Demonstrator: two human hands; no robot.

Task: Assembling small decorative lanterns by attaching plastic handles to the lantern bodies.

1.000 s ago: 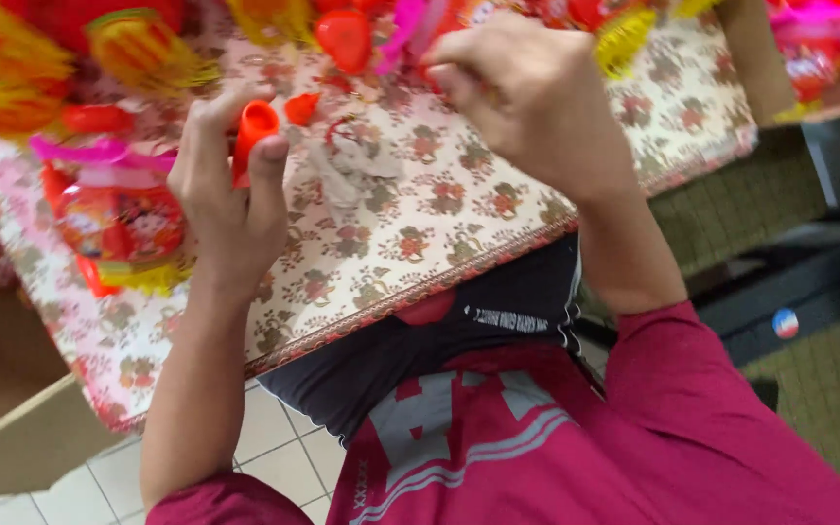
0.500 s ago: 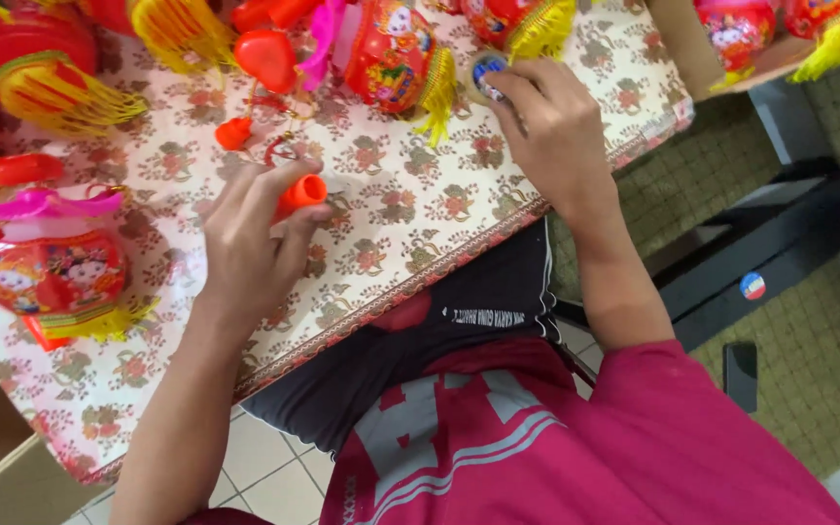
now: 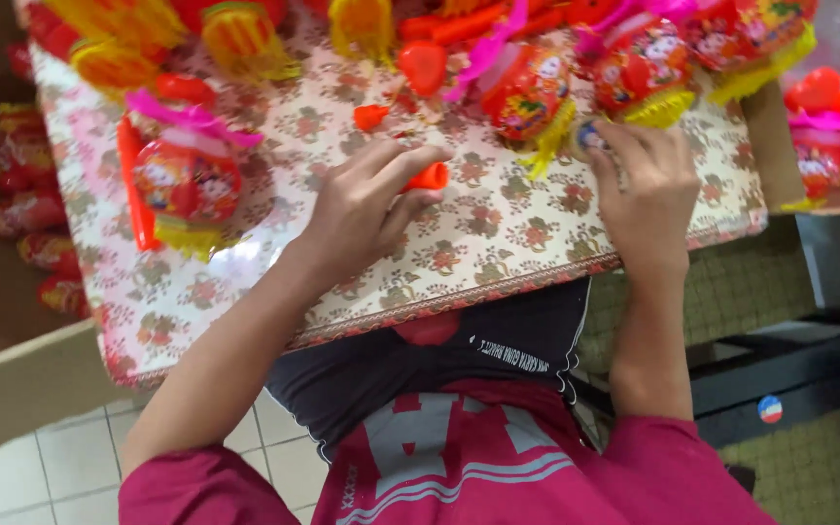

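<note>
We see a table (image 3: 498,233) covered by a pale floral cloth (image 3: 274,282) with a red-edged hem. On it lie round red lanterns (image 3: 187,180) with pink ribbons and yellow fringes, one at the left, more (image 3: 532,92) along the far edge. A small orange cone (image 3: 369,116) lies alone near the middle. Both our hands rest on the cloth.

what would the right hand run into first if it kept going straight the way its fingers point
Probably the red round lantern with a yellow fringe. The right hand points up the flowered tabletop, fingertips at a small round piece, and that lantern lies just beyond. Depth is hard to judge, so they may already touch.
</note>
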